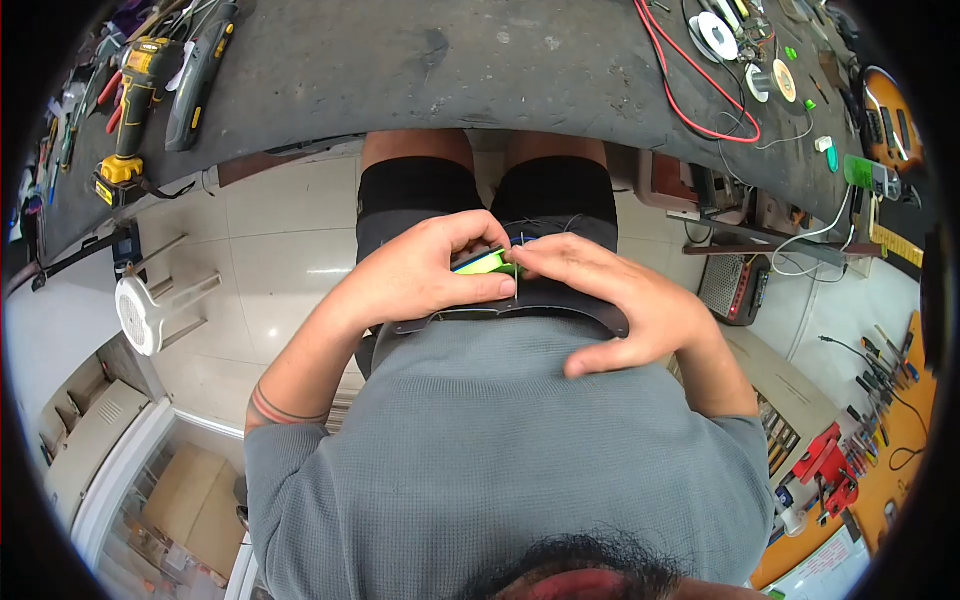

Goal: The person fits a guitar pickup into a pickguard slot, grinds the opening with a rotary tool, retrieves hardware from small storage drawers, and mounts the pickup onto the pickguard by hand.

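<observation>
At my lap, my left hand (425, 265) is closed around a small bright green object with a dark blue edge (482, 264). Its thumb lies along the near side and the curled fingers cover much of the far side, so I cannot tell its exact kind. My right hand (625, 290) reaches in from the right with fingers stretched out, their tips touching the object's right end beside a thin upright pale edge (517, 278). The right thumb stands well apart, near the grey shirt. A dark curved strip (500, 311) crosses just below both hands.
A dark workbench (500, 65) spans the front, beyond my knees. On its left lie a yellow-black power drill (140, 95) and a long black-grey tool (200, 85); on its right, a red cable (690, 90) and wire spools (716, 36). A white stool (140, 315) stands left.
</observation>
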{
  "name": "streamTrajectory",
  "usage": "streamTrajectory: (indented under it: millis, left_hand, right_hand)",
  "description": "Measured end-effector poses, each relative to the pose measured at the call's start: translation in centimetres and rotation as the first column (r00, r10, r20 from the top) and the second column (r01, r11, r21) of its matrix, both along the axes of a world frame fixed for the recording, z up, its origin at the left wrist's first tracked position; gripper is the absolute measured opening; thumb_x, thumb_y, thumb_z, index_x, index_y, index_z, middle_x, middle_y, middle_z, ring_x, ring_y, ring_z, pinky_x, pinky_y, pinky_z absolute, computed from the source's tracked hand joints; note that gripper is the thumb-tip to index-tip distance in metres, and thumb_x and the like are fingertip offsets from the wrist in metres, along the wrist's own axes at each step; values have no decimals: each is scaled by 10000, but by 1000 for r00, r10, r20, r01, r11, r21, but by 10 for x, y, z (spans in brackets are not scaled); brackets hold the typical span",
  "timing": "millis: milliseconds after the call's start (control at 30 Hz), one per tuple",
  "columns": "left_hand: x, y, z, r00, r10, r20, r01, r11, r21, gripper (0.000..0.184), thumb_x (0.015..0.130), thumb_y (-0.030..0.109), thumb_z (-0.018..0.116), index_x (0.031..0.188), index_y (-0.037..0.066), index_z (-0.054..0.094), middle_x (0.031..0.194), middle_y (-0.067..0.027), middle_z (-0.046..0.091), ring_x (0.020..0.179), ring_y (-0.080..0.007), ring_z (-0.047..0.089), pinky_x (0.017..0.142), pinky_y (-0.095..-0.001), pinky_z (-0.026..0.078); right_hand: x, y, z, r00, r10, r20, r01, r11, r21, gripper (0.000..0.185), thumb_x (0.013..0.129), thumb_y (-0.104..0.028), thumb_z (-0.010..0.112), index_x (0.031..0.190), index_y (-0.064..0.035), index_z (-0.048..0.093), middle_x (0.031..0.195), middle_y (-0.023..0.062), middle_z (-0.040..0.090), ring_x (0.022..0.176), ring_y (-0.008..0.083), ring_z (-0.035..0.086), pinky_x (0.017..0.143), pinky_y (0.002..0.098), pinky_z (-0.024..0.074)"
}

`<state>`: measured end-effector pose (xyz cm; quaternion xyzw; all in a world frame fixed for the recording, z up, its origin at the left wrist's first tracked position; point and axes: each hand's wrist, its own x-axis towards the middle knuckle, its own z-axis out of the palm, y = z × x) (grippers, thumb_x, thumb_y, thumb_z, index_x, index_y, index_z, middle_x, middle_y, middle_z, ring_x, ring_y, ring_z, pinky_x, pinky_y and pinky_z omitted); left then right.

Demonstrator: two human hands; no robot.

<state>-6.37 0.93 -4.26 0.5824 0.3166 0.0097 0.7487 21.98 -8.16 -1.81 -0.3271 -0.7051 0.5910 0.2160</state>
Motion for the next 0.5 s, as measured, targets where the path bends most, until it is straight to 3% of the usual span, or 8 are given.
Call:
streamTrajectory:
  millis: [100,233,333,400,467,500]
  left_hand:
    - [0,0,0,1000,0,21,0,1000,-3,366,967,254,867,1192,30,686,1068,-27,722,1007,-108,668,893,-290,535]
    - [1,-2,4,999,-51,-4,51,996,75,379,956,254,871,1198,30,685,1072,-35,729,1016,-112,672,897,-293,536]
    - [-2,-9,4,1000,-29,6,28,998,57,388,943,253,876,1198,30,688,1076,-39,736,1012,-116,676,898,-297,537]
    - [-4,-10,9,997,-71,-1,71,995,67,394,935,251,879,1196,27,688,1074,-45,742,1007,-119,680,896,-300,539]
    - [-1,-15,13,997,-76,-10,76,984,161,394,927,247,880,1193,25,691,1054,-60,748,996,-133,688,888,-307,543]
    - [-1,-17,11,997,-75,-19,77,982,174,395,928,250,879,1194,26,692,1053,-64,750,994,-136,690,886,-309,544]
  right_hand:
    - [-1,-1,-7,994,-25,-105,16,996,-83,1047,857,-368,875,1692,21,378,1585,224,517,1468,377,518,1250,492,390]
    - [17,20,-30,899,80,-430,-217,935,-281,912,881,-323,749,1655,50,442,1508,217,587,1432,360,546,1259,473,372]
    - [15,24,-19,915,108,-389,-233,927,-292,892,908,-380,722,1639,60,463,1529,214,574,1424,359,555,1267,472,362]
    - [14,24,-20,892,107,-440,-265,911,-316,786,944,-315,713,1608,56,513,1529,204,584,1411,324,573,1247,453,399]
    - [13,24,-11,888,53,-457,-281,849,-447,683,984,-250,695,1579,53,552,1509,192,607,1388,301,598,1220,438,438]
    - [10,21,-7,938,7,-346,-184,857,-482,504,1052,-161,674,1513,35,624,1431,161,663,1290,246,666,1146,403,513]
